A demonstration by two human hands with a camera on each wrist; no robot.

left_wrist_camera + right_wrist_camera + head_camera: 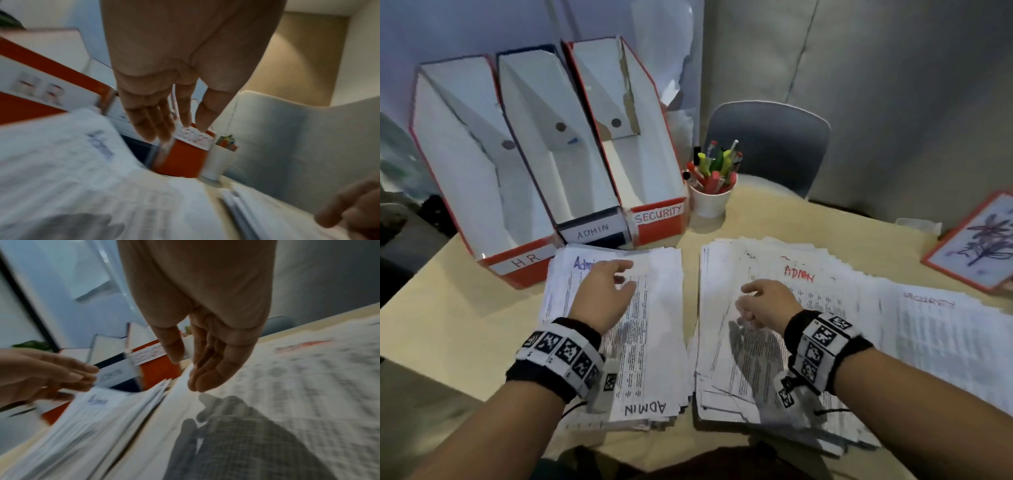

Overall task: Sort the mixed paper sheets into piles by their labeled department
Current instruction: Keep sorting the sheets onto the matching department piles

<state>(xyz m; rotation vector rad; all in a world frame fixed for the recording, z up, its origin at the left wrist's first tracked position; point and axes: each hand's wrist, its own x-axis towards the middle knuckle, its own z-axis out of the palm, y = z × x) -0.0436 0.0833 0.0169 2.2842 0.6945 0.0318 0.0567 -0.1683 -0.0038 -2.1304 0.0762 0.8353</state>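
Two paper piles lie on the tan table point(465, 308). The left pile point(657, 308) has a top sheet marked "Admin" in blue at its far edge. My left hand point(616, 284) hovers just over it, fingers straight point(164, 113), holding nothing. The right pile point(835, 308) is fanned out, with a sheet marked "ADMIN" in red point(798, 274) on top and a "SECURITY" sheet point(928, 329) further right. Above this pile's left part, my right hand point(750, 305) has loosely curled fingers point(195, 363) and nothing in them.
Three file boxes stand behind the piles, labelled HR point(527, 263), ADMIN point(592, 229) and SECURITY point(659, 214). A white cup of pens point(710, 202) sits to their right, before a grey chair point(767, 144). A red-framed picture point(976, 246) lies at the far right.
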